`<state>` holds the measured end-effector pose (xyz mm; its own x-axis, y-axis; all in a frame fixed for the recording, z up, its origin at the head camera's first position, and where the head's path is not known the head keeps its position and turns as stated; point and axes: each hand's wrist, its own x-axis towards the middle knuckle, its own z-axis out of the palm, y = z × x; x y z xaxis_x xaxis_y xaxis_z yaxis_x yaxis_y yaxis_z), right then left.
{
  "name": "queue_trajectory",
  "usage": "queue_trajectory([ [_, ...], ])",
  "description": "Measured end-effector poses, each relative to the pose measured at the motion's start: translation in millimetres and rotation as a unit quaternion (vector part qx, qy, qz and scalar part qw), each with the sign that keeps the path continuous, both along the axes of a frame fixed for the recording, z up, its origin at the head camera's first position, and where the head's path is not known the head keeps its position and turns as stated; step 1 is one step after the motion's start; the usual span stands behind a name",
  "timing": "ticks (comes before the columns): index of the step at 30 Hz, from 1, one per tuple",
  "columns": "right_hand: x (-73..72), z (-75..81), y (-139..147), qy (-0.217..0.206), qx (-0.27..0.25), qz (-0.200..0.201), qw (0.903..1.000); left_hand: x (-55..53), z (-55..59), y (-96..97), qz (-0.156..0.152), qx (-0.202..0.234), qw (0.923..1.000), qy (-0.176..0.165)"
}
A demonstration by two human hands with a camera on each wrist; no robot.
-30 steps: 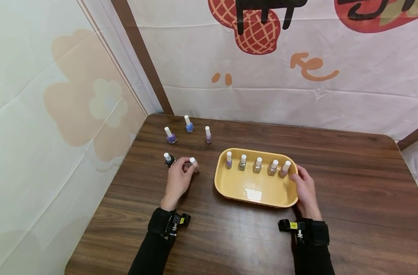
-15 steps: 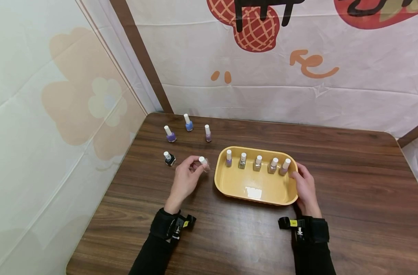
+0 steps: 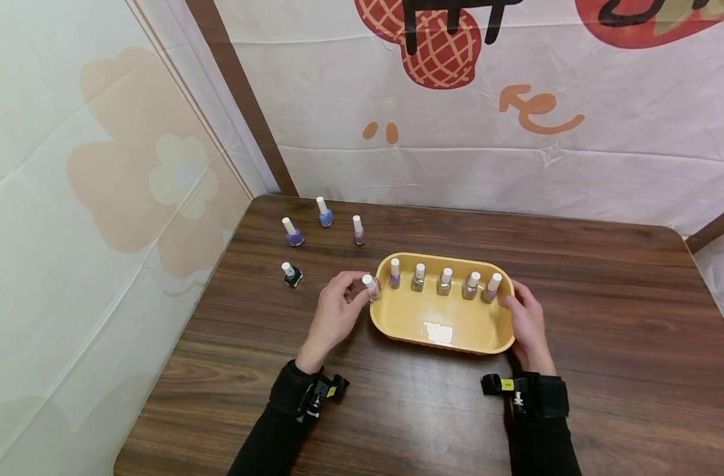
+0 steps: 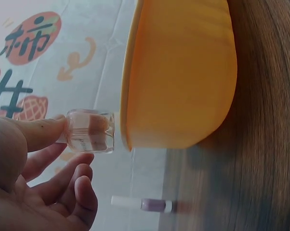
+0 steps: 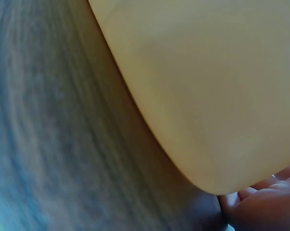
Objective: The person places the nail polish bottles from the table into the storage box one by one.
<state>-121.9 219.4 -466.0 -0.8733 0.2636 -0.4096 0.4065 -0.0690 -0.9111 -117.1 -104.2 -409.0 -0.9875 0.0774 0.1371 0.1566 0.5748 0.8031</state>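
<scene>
My left hand [image 3: 336, 311] pinches a clear nail polish bottle [image 4: 91, 131] with pale pink contents by its white cap, between thumb and fingers. In the head view the bottle overlaps the left rim of a yellow tray [image 3: 439, 334]; in the left wrist view its base is right at the tray's rim. My right hand [image 3: 529, 327] grips the tray's right end, thumb over the rim and fingers outside. Inside, a row of several nail polish bottles stands along the far wall, from a purple bottle [image 3: 395, 274] at left to a pinkish bottle [image 3: 492, 289] at right.
Left of the tray on the wooden table [image 3: 231, 377] stand a black bottle [image 3: 292, 275], a dark purple bottle [image 3: 293, 233], a blue bottle [image 3: 324, 213] and a light purple bottle [image 3: 358, 231]. A printed cloth [image 3: 457, 172] hangs behind the table.
My left hand has carried the pinched nail polish bottle rightward from beside the black bottle to the tray's left rim. My right hand stays on the tray's right end.
</scene>
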Motion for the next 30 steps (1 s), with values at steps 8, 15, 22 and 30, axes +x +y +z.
queue_trajectory([
  [8, -0.3, 1.2, 0, 0.001, -0.005, 0.0, 1.0, -0.8, -4.8, 10.4, -0.012, -0.028, 0.9995, -0.007],
  [15, -0.9, 0.9, 0, 0.002, 0.0, -0.004, 1.0, -2.2, -12.8, 13.1, -0.012, -0.045, 0.9987, -0.022],
  [22, -0.9, 1.5, 0, 0.001, 0.003, 0.0, 1.0, -2.0, -19.8, 14.0, -0.01, -0.056, 0.9976, -0.04],
  [30, -0.9, 1.8, -1, 0.004, 0.006, -0.005, 1.0, -4.2, -22.7, 14.3, -0.017, -0.082, 0.9955, -0.043],
])
